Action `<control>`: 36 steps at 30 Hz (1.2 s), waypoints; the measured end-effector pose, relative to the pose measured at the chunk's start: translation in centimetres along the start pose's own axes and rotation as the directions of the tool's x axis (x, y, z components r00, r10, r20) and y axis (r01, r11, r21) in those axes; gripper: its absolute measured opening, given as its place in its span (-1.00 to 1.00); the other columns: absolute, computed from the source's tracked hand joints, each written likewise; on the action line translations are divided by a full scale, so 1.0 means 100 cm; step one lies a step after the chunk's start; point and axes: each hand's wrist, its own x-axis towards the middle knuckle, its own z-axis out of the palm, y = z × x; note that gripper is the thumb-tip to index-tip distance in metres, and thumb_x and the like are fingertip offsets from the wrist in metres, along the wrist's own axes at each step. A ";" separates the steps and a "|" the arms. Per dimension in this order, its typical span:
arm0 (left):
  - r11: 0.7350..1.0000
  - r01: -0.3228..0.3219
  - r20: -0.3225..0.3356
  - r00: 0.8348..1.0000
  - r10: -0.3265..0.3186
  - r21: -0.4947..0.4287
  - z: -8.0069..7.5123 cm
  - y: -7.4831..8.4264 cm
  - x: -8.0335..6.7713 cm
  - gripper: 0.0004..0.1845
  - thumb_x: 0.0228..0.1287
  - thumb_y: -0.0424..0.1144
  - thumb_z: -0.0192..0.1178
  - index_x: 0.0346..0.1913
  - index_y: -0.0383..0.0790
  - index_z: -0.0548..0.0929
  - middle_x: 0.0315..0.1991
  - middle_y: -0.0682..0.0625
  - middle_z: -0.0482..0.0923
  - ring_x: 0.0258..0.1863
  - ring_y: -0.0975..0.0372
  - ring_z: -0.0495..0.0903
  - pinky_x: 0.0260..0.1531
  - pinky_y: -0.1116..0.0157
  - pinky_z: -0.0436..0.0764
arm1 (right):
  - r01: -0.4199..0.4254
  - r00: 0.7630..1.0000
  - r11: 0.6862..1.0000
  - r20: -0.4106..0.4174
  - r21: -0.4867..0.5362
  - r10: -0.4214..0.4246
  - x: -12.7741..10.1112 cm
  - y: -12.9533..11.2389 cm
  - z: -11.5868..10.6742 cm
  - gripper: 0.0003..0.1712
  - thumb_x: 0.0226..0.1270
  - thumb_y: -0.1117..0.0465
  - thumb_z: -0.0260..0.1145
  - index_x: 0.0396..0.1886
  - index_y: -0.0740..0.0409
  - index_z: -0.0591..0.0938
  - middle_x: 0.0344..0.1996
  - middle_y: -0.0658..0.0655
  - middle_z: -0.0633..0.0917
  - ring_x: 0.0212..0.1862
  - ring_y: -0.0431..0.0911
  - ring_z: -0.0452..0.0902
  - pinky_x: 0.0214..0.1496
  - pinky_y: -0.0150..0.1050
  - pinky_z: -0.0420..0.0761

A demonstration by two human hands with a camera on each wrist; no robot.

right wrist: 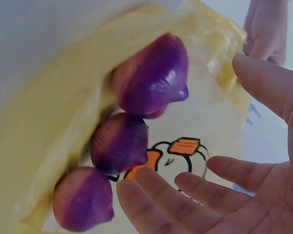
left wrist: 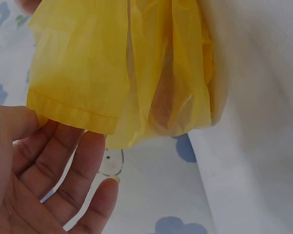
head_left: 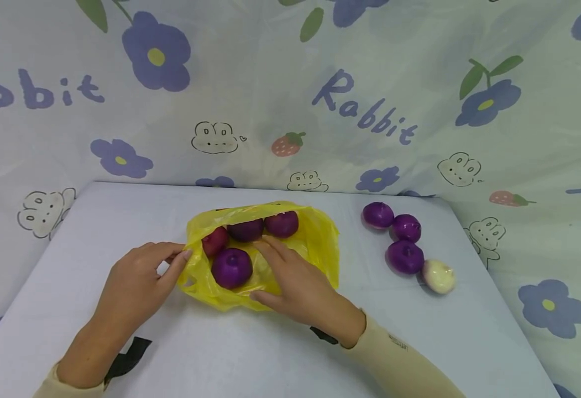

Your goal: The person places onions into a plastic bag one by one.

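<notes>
A yellow plastic bag [head_left: 322,240] lies on its side, mouth toward me, with several red onions inside. My left hand [head_left: 138,279] pinches the left edge of its mouth between thumb and fingers; the left wrist view shows the hemmed yellow plastic [left wrist: 78,73] there. Reaching into the mouth, my right hand [head_left: 300,282] has its fingers extended and spread and holds nothing. Its fingertips are close to the back onions, and the nearest red onion [head_left: 232,268] lies left of its thumb. In the right wrist view, an onion [right wrist: 83,200] is beside the fingertips.
Three red onions stand in a row right of the bag, among them a larger one [head_left: 406,257]. A white onion [head_left: 438,276] sits at their near end. A white cloth covers the table [head_left: 210,354]; a patterned curtain [head_left: 250,83] hangs behind it.
</notes>
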 end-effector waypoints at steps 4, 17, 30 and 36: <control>1.000 0.006 0.004 1.000 -0.006 0.003 0.000 0.000 0.000 -0.81 0.31 -0.30 0.44 -0.07 -0.30 0.80 -0.32 -0.04 0.76 -0.33 0.05 0.66 -0.36 -0.04 0.69 | -0.011 1.000 1.000 -0.007 -0.002 0.011 -0.008 0.001 -0.008 0.04 0.34 -0.26 0.47 0.65 -0.05 0.21 0.63 0.05 0.21 0.47 0.05 0.38 0.20 0.01 0.66; 1.000 -0.001 0.002 1.000 0.001 0.007 0.001 -0.001 0.000 -0.80 0.30 -0.31 0.45 -0.06 -0.29 0.80 -0.32 -0.03 0.76 -0.34 0.06 0.66 -0.39 0.01 0.68 | -0.065 0.997 0.998 -0.043 -0.018 0.064 -0.038 0.017 -0.027 0.08 0.31 -0.28 0.49 0.67 -0.06 0.20 0.62 0.02 0.25 0.50 0.00 0.35 0.15 0.02 0.69; 1.000 0.013 0.014 1.000 -0.013 0.008 0.001 0.000 0.000 -0.80 0.32 -0.30 0.44 -0.06 -0.30 0.80 -0.31 -0.05 0.76 -0.31 0.02 0.68 -0.32 -0.08 0.69 | -0.008 0.986 1.000 -0.164 -0.027 0.004 -0.067 0.042 -0.033 0.00 0.28 -0.16 0.56 0.60 0.03 0.33 0.53 0.05 0.40 0.43 0.00 0.45 0.26 -0.01 0.62; 1.000 0.023 0.023 0.999 -0.024 0.009 0.001 0.001 0.000 -0.80 0.33 -0.29 0.43 -0.05 -0.30 0.79 -0.31 -0.05 0.76 -0.30 0.02 0.67 -0.31 -0.07 0.70 | 0.020 0.975 0.999 -0.221 -0.034 -0.027 -0.077 0.049 -0.036 -0.06 0.26 -0.13 0.59 0.54 0.05 0.41 0.46 0.03 0.48 0.35 -0.03 0.54 0.21 -0.07 0.65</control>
